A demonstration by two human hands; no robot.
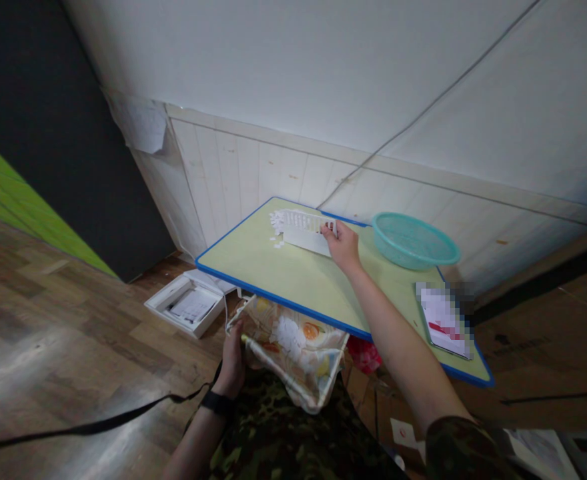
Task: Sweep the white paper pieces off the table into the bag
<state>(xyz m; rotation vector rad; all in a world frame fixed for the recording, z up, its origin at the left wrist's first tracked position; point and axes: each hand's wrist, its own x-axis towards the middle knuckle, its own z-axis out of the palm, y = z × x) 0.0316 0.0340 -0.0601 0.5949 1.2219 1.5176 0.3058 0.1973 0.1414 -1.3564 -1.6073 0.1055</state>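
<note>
On the wooden floor at the left lies one open white cardboard box (186,303), shallow and rectangular, with a printed sheet of paper lying flat inside it. Just right of it, below the table's near edge, the left hand (233,363) has its fingers clenched on the rim of one printed plastic bag (293,350), holding its mouth open; inside the bag sits a heap of small white pieces, and the orange and yellow shapes around them look like the bag's print, though I cannot tell for certain. A black band sits on that wrist, and one black strap (88,423) trails from it across the floor to the left. Above stands one low table with a pale yellow-green top and blue edging (273,267). At its far edge lies one white plastic comb-like strip (306,232), with a scatter of small white pieces (276,227), too many and too small to count, at its left end. The right hand (343,245) reaches across the table and grips the strip's right end, fingers closed over its top edge. Further right stands one round teal plastic mesh basket (413,240); nothing shows in the part of its inside that is in view. Near the table's right corner lies one white notepad (443,320), blurred.
</note>
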